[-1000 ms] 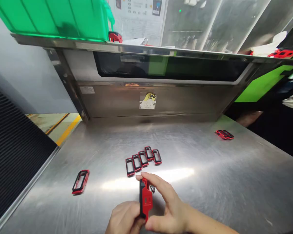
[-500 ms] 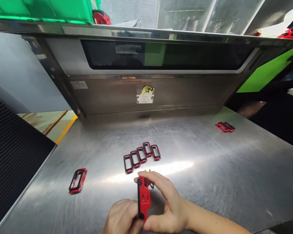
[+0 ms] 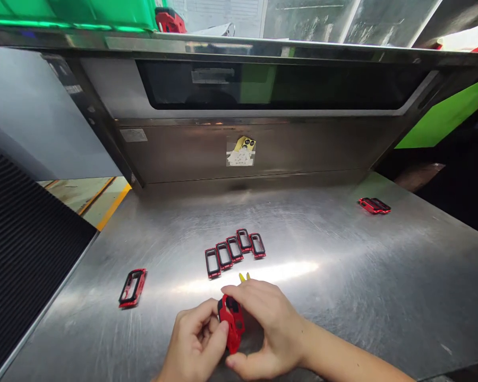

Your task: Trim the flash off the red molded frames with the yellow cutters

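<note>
A red-and-black frame, with cut-outs in its red side, is held tilted between my two hands low in the middle. My left hand is closed on its left side, the thumb pressed on the red face. Around the other side curves my right hand, fingers at the top end and thumb at the bottom end. Two yellow tips of a tool show beyond my right fingers; the rest is hidden, so I cannot tell whether that hand holds it. Several similar frames lie in a slanting row beyond my hands.
On the metal table, one more frame lies to the left and a small group of frames at the far right. A shelf edge crosses above, bearing a green bin. A picture is taped to the back panel.
The frame in my hands has turned from edge-on to a tilted angle. My left hand has moved up along it, its thumb now on the red face. The view has shifted slightly.
</note>
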Available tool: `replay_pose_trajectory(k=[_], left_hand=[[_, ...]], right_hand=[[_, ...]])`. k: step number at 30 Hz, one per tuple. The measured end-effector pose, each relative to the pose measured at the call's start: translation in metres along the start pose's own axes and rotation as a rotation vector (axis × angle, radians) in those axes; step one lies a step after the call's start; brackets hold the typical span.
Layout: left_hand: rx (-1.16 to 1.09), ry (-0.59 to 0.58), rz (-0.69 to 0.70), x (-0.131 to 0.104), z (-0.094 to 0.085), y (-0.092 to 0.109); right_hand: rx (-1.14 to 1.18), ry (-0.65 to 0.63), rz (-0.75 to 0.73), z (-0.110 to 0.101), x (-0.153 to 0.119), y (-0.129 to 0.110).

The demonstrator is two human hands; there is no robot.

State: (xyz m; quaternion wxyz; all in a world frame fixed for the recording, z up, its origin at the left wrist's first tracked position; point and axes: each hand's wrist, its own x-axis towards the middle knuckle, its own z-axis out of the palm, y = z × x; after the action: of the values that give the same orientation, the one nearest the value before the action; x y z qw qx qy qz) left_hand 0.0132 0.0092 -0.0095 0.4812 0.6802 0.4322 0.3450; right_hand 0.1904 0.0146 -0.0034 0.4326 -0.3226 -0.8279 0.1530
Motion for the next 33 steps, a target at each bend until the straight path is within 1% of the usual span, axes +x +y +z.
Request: replay_pose_trajectory(k=[2,7,10,14,19,24,27,29,31,33], left_hand=[[0.018,-0.035,-0.033,0.001,-0.002,0.001],[0.091,-0.082,-0.093,0.003,-0.003,0.002],[0.122,-0.092,-0.113,0.004,-0.002,0.004],[0.123,-0.095,-0.105,0.005,-0.001,0.007],[0.102,-0.109,-0.075,0.005,-0.003,0.005],[0.012,-0.127,-0.056,0.005,-0.004,0.004],[-0.13,-0.117,0.009,0.004,-0.005,0.006],[-0.15,-0.093,0.079,0.003,-0.005,0.006],[-0.073,-0.077,0.204,0.004,-0.006,0.005],[0.044,-0.049,0.387,0.006,-0.006,0.005]], right_hand=[[-0.007,-0.013,0.013,-0.001,0.0,0.0],[-0.047,-0.042,0.015,-0.003,0.0,0.001],[-0.082,-0.062,0.004,-0.002,0.0,0.002],[-0.099,-0.079,0.007,0.0,0.0,0.003],[-0.04,-0.077,0.054,-0.002,0.0,0.001],[0.031,-0.084,0.112,-0.003,-0.001,0.0],[0.209,-0.08,0.23,-0.006,0.0,-0.003],[0.357,-0.086,0.35,-0.009,0.001,-0.005],[0.522,-0.101,0.483,-0.012,0.003,-0.008],[0.696,-0.119,0.591,-0.013,0.004,-0.009]])
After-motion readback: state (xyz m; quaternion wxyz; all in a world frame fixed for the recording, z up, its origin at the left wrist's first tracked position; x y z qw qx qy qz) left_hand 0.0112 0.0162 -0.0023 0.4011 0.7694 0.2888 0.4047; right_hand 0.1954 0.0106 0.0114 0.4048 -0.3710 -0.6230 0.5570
